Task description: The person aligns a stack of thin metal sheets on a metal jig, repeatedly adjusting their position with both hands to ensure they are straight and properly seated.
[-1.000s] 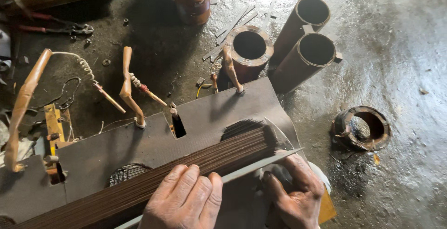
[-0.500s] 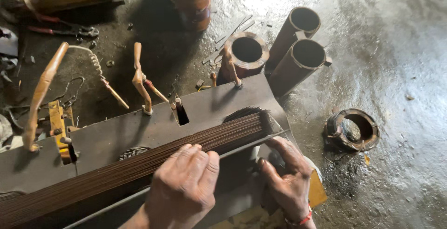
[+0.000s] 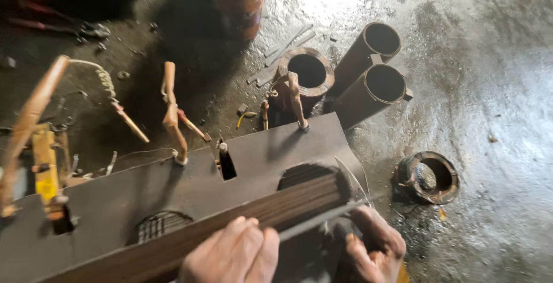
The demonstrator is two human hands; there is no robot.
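Now | both hands (image 3: 299, 254) clamped on strip (image 3: 322, 218) | tubes (image 3: 374, 84) hollow (dark inside)

Matt dark fibreboard panel (image 3: 271, 150), ribbed laminated steel core (image 3: 242, 217), coppery leads (image 3: 171, 110), wet glossy concrete floor (image 3: 495, 87)

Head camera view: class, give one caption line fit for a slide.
Two bare hands, left hand and right hand, press on a dark laminated block on a workshop floor beside brown tubes.
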